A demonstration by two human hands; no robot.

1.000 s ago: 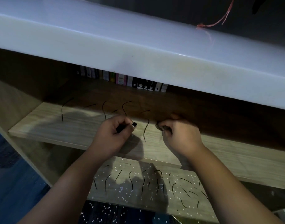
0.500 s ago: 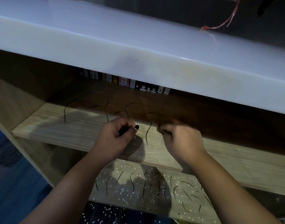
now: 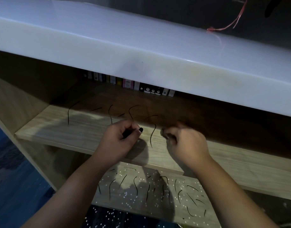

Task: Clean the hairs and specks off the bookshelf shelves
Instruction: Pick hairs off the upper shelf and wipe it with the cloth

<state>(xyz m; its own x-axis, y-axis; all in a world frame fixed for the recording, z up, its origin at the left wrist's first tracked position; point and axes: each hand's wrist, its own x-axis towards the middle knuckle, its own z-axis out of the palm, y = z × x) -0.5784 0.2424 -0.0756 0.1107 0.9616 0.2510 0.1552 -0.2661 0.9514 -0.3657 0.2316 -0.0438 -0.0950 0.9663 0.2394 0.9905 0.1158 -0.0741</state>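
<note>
Several long dark hairs (image 3: 152, 135) lie on the upper wooden shelf (image 3: 62, 129) of the bookshelf. My left hand (image 3: 120, 139) hovers over the shelf's front part, fingers curled round something thin and dark. My right hand (image 3: 182, 142) is just right of it, fingers curled, pinching a small dark clump near its fingertips. One wavy hair lies between the two hands. The lower shelf (image 3: 207, 216) carries several short hairs and many white specks.
A thick white top slab (image 3: 141, 51) overhangs the upper shelf. A row of book spines (image 3: 130, 83) stands at the back. A red string (image 3: 227, 25) lies on the slab. Blue floor (image 3: 13, 186) shows at the left.
The view has shifted slightly; both hands stay in nearly the same place over the upper shelf, and the hairs have not moved.
</note>
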